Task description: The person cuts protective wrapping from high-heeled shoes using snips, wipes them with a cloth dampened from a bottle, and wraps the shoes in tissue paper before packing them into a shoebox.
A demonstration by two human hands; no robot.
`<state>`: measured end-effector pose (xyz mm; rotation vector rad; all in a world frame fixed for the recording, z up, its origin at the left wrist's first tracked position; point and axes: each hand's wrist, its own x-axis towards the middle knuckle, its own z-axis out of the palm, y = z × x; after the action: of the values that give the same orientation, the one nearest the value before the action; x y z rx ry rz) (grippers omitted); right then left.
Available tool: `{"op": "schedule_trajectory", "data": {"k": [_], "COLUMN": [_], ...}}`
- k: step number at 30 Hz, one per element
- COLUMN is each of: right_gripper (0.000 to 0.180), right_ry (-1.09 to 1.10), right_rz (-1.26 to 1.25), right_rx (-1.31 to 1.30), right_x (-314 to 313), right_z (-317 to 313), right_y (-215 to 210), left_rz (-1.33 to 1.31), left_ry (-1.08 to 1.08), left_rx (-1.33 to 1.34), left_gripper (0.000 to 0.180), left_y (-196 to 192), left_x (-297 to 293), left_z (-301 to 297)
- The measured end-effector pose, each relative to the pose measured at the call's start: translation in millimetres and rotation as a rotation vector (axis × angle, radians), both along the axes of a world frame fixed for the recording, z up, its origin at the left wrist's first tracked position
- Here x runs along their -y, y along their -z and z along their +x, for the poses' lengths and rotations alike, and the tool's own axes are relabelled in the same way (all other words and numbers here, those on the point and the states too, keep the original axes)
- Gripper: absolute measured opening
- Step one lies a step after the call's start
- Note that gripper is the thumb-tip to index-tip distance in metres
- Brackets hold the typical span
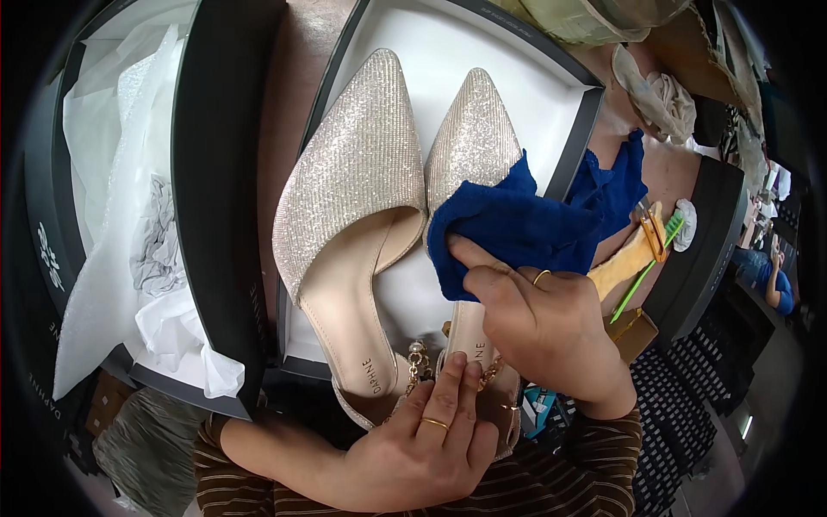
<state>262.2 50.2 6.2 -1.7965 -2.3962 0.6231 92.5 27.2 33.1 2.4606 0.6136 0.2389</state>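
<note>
Two glitter shoes (pixel 362 172) in box (pixel 551 60); left hand (pixel 431 439) clamps heels, right hand (pixel 538 319) grips blue cloth (pixel 517 228) at 3 o'clock. Wipe lightly along the grain.

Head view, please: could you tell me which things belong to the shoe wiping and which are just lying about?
In hand:
right hand pressing blue cloth on a glittery gold pointed shoe
left hand at the heels
second glittery shoe

Lying about:
white tissue paper
green toothbrush
open black-rimmed box
</note>
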Motion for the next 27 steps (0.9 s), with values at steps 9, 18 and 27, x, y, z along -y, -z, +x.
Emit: {"op": "schedule_trajectory", "data": {"k": [9,18,27], "right_gripper": [0.021,0.024,0.026], "right_ry": [0.488,0.209,0.239], "right_rz": [-0.344,-0.164,-0.294], "right_rx": [-0.545,-0.123,-0.428], "right_x": [-2,-4,6], "right_z": [13,3,31], "right_y": [-9,-3,-25], "left_rz": [-0.060,-0.045,-0.005], "left_ry": [0.035,0.031,0.066], "left_rx": [0.017,0.028,0.084], "left_gripper": [0.015,0.015,0.009], "left_y": [-7,-2,1], "left_x": [-17,-12,-11], "left_z": [-1,-2,-6]}}
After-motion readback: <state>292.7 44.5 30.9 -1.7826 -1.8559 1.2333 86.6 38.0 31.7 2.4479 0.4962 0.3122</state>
